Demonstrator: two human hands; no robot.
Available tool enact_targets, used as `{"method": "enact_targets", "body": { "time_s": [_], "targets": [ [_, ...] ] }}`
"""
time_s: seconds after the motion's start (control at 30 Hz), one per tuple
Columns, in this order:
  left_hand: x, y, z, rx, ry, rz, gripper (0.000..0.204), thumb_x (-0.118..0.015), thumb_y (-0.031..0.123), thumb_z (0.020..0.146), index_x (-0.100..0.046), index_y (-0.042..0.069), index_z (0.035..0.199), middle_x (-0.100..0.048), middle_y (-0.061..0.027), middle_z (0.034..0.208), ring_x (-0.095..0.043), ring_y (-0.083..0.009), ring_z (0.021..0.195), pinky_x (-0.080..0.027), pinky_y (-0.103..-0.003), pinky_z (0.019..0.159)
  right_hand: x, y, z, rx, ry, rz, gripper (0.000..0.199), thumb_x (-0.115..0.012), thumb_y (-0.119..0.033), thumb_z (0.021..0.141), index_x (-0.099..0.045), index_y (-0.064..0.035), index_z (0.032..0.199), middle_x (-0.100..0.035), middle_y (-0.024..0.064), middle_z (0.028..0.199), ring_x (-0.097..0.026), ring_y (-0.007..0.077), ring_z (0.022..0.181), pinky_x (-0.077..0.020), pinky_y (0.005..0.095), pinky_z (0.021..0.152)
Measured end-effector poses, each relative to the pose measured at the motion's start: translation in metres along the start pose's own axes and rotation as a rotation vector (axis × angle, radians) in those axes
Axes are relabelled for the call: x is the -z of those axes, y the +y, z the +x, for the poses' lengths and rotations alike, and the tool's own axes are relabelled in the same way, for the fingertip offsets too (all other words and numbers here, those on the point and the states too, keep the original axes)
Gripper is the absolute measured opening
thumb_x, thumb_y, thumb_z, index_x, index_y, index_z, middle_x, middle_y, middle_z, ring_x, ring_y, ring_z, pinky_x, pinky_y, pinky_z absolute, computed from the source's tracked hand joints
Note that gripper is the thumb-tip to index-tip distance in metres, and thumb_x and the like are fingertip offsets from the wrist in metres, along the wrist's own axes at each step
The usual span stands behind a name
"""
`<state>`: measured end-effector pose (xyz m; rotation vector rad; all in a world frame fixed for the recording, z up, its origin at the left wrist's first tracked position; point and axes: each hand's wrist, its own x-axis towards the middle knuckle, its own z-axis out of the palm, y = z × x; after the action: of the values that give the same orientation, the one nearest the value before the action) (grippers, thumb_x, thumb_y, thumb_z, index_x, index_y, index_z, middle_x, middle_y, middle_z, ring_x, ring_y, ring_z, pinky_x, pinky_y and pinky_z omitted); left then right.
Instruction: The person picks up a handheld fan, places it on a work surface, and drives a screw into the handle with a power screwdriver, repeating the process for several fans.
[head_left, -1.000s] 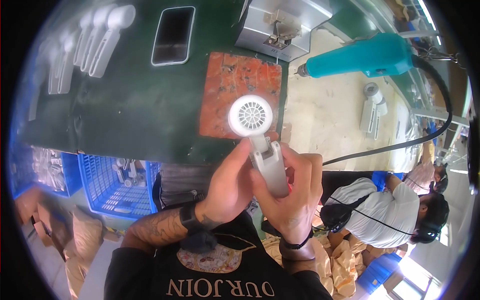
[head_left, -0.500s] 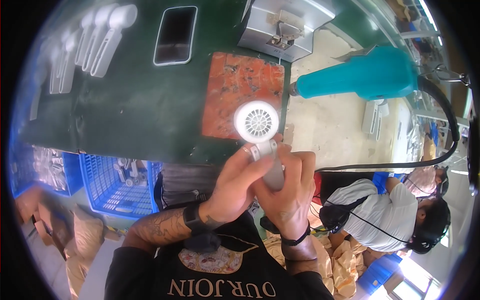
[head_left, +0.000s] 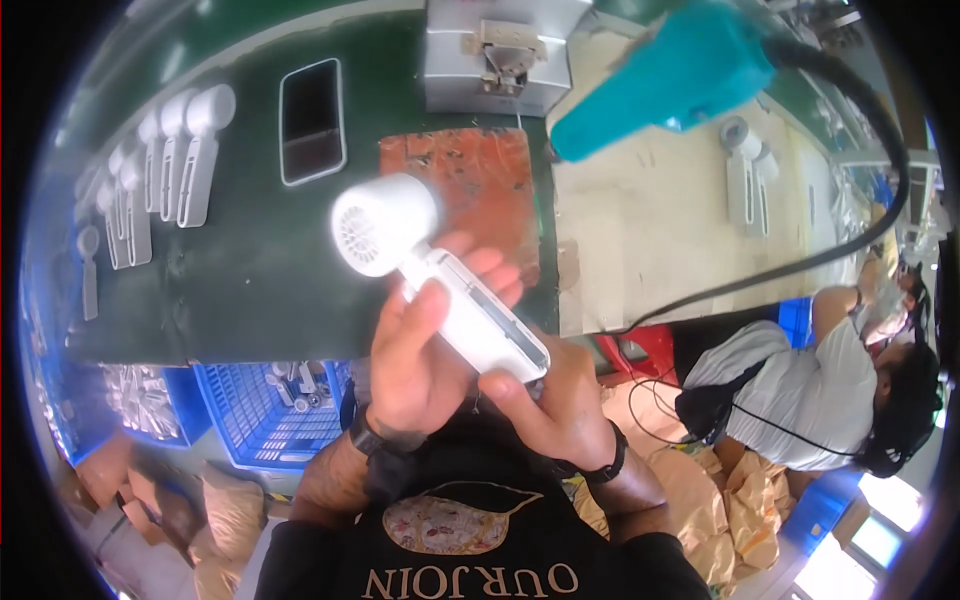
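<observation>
Left fingers: the handle of a white handheld fan (head_left: 470, 315) is closed upon by the left hand (head_left: 412, 370); the thumb is laid along the near side below the neck, and the other fingertips are seen past the far edge, slightly spread.
Right fingers: the handle's butt end is held by the right hand (head_left: 565, 415), its thumb set against the near edge; the remaining fingers are mostly hidden, so their curl cannot be told.
Fan: it is held aslant above the table's near edge, head to the upper left, grille turned left, slotted handle face up.
Wrists: both are bent inward, a dark band being worn on each.
Forearms: they are brought in from the lower edge and angled toward each other.
Red board (head_left: 490, 175): it is partly covered from view by the fan head and left fingers.
Green table (head_left: 250, 300): a phone (head_left: 312, 135) and a row of white fans (head_left: 195, 165) are borne on its left part.
Teal power tool (head_left: 665, 85): it is seen over the pale board (head_left: 640, 230), its black cable curved along the right.
Blue basket (head_left: 270, 435): it is placed below the table edge, left of the hands.
</observation>
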<state>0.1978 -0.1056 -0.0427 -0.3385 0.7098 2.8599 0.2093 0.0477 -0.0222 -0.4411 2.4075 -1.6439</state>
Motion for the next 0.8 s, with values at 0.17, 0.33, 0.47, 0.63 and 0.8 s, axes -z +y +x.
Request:
{"method": "enact_targets", "body": {
  "time_s": [0.17, 0.33, 0.47, 0.63, 0.8],
  "targets": [
    [0.003, -0.002, 0.001, -0.051, 0.051, -0.001, 0.059, -0.056, 0.026, 0.1, -0.034, -0.002, 0.147, -0.054, -0.0192, 0.136, -0.054, -0.0332, 0.126, -0.038, -0.051, 0.113, -0.003, 0.003, 0.006, 0.036, 0.025, 0.074, 0.023, -0.068, -0.019, 0.093, -0.062, 0.0034, 0.096, -0.057, 0.0152, 0.072, -0.058, 0.0345, 0.06, -0.0441, 0.0408, 0.053],
    [0.001, 0.002, 0.008, -0.055, 0.05, 0.029, 0.055, -0.057, 0.026, 0.1, -0.038, -0.002, 0.144, -0.056, -0.0187, 0.133, -0.059, -0.0288, 0.118, -0.044, -0.046, 0.107, 0.002, 0.007, 0.012, 0.053, 0.009, 0.024, 0.025, -0.071, -0.021, 0.091, -0.063, 0.0025, 0.096, -0.058, 0.0155, 0.074, -0.057, 0.0362, 0.061, -0.0455, 0.0417, 0.055],
    [-0.019, 0.042, 0.014, -0.037, 0.019, 0.634, 0.045, -0.063, 0.021, 0.098, -0.051, -0.003, 0.134, -0.067, -0.0139, 0.117, -0.067, -0.0246, 0.1, -0.053, -0.035, 0.091, 0.026, 0.006, 0.019, 0.071, 0.251, 0.034, 0.044, -0.077, -0.031, 0.085, -0.06, 0.0004, 0.109, -0.059, 0.009, 0.091, -0.056, 0.0208, 0.075, -0.0465, 0.0326, 0.068],
    [-0.032, 0.075, 0.041, -0.442, -0.083, 1.753, 0.022, -0.072, 0.014, 0.087, -0.064, 0.002, 0.105, -0.067, -0.0178, 0.087, -0.067, -0.0309, 0.077, -0.051, -0.037, 0.063, 0.053, 0.011, 0.081, 0.303, 0.731, -0.096, 0.084, -0.075, -0.025, 0.087, -0.026, 0.0023, 0.149, -0.038, 0.017, 0.143, -0.045, 0.0284, 0.127, -0.0388, 0.042, 0.103],
    [-0.017, 0.078, 0.059, -0.732, -0.268, 1.912, 0.032, -0.077, 0.019, 0.082, -0.069, 0.003, 0.108, -0.071, -0.0137, 0.097, -0.066, -0.0344, 0.085, -0.054, -0.041, 0.076, 0.066, 0.0, 0.119, 0.221, 0.507, 0.122, 0.073, -0.069, -0.026, 0.093, -0.03, 0.0025, 0.148, -0.047, 0.0173, 0.142, -0.052, 0.025, 0.124, -0.0415, 0.0399, 0.103]
  ]
}}
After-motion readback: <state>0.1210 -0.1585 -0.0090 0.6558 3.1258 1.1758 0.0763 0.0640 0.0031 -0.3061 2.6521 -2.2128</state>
